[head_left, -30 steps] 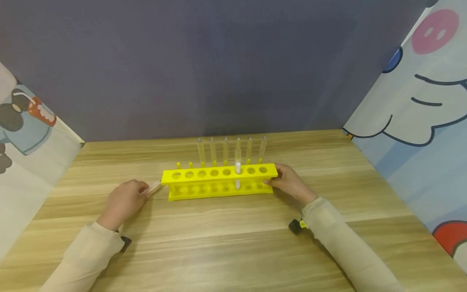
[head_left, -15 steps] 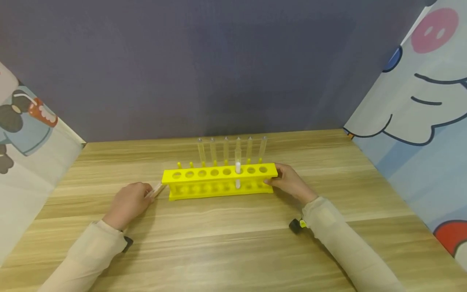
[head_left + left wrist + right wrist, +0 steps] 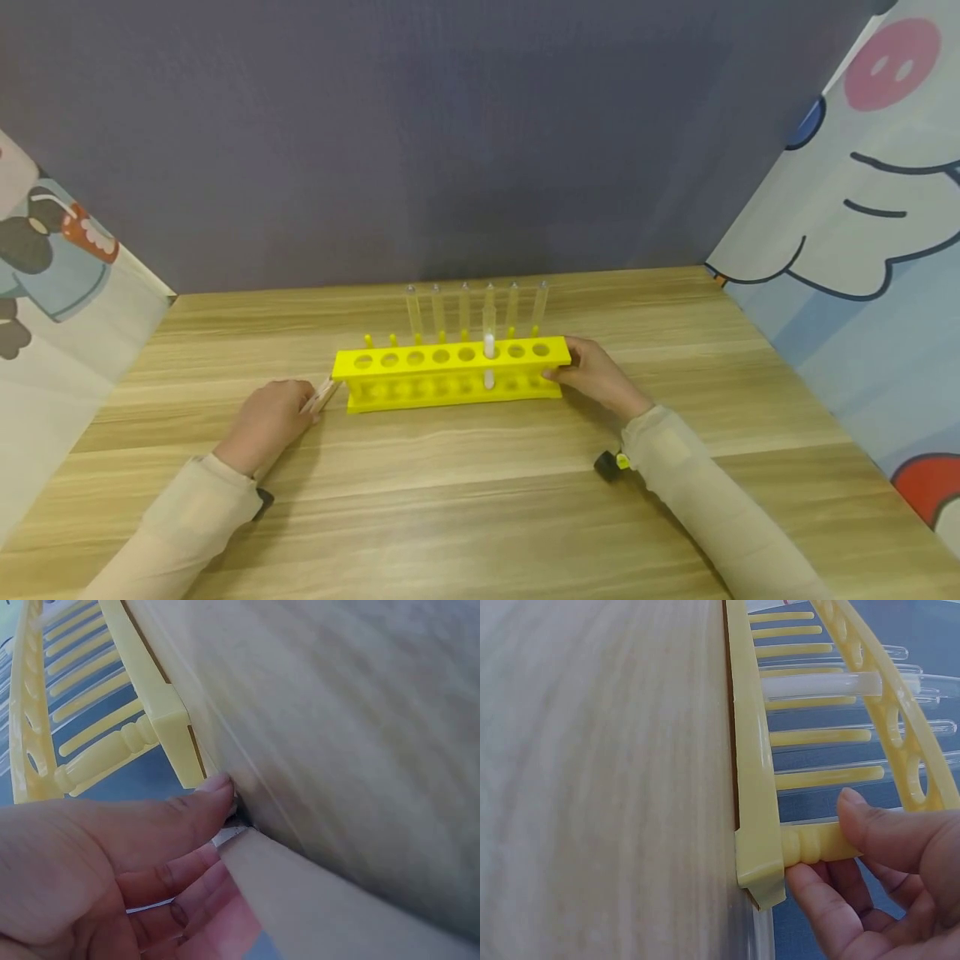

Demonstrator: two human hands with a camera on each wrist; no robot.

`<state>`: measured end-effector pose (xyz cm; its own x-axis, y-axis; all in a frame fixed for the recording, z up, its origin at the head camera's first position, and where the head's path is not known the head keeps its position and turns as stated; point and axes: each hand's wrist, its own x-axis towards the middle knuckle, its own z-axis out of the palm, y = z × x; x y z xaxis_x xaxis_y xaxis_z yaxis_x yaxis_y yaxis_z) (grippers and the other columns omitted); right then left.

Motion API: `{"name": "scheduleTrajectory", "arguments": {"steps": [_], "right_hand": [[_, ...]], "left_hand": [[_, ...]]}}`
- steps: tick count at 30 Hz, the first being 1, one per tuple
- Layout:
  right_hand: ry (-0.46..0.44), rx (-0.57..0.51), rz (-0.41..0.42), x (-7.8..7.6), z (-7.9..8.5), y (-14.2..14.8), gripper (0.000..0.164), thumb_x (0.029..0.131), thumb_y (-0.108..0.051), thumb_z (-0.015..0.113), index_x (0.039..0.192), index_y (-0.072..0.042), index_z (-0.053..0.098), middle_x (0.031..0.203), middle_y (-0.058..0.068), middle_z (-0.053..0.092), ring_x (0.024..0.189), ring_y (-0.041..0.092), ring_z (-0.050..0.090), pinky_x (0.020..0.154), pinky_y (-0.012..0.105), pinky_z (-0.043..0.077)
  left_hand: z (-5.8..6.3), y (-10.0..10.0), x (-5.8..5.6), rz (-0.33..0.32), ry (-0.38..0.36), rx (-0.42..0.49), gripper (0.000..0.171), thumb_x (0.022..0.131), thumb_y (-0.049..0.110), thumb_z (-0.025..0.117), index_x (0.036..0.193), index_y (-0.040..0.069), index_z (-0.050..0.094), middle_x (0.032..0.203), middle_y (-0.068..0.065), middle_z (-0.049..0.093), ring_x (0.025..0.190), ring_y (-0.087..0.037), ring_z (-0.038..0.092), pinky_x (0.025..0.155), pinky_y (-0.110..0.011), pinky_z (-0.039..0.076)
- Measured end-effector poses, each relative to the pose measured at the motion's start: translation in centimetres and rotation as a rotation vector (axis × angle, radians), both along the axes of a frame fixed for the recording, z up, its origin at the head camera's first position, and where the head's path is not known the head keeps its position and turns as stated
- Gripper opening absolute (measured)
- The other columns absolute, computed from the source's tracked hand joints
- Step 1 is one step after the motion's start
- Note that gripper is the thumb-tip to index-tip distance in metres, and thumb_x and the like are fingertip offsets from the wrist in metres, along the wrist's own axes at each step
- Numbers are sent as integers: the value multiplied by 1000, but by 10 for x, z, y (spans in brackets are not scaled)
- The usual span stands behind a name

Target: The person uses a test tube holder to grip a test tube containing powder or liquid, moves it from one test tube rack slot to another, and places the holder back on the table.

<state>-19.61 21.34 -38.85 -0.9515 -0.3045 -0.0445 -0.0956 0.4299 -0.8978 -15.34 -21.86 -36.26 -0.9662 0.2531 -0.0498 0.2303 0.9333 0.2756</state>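
Observation:
A yellow test tube rack [image 3: 416, 364] stands upright mid-table. My left hand [image 3: 270, 421] is low at the rack's left end and pinches a pale, wooden-looking test tube clamp [image 3: 321, 394]. In the left wrist view the clamp [image 3: 322, 892] is a flat strip running back under the palm, with a small metallic part by the thumb; its far end is hidden. My right hand [image 3: 596, 377] grips the rack's right end post [image 3: 821, 841] between thumb and fingers. One hole towards the right holds a tube with a white filling [image 3: 489, 344].
Several clear test tubes [image 3: 415, 312] sit upside down on the rack's rear pegs. Two left pegs [image 3: 368, 341] show bare. A dark panel [image 3: 450, 150] rises at the table's back edge, with cartoon-printed walls [image 3: 862, 233] at both sides.
My left hand has shifted slightly right and nearer the viewer, with the clamp turned a little and its two prongs more visible. My right hand and the rack have barely moved.

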Motion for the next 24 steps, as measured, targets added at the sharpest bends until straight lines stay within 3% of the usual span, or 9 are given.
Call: {"name": "scheduleTrajectory", "arguments": {"steps": [10,17,24], "right_hand": [[6,-9,11,0,-1,-1,40,85,-1,66,124,2,56,120,17,59,110,31,56,97,44,45],[-3,10,22,-1,-3,4,38,85,-6,68,120,1,57,118,16,60,110,31,56,98,46,43],[-77,47,96,-2,-2,17,43,86,-15,69,125,-6,55,119,10,61,109,26,57,96,44,44]], "left_hand": [[-4,-3,3,-12,11,-1,21,78,11,74,92,-3,66,69,-3,60,59,-17,47,51,-32,40],[-3,0,3,8,-18,8,21,79,18,74,86,0,66,66,-2,57,56,-17,45,49,-30,37],[-2,-6,3,33,-38,-4,37,84,29,69,99,-5,67,80,-12,69,63,-21,58,53,-35,45]]}}
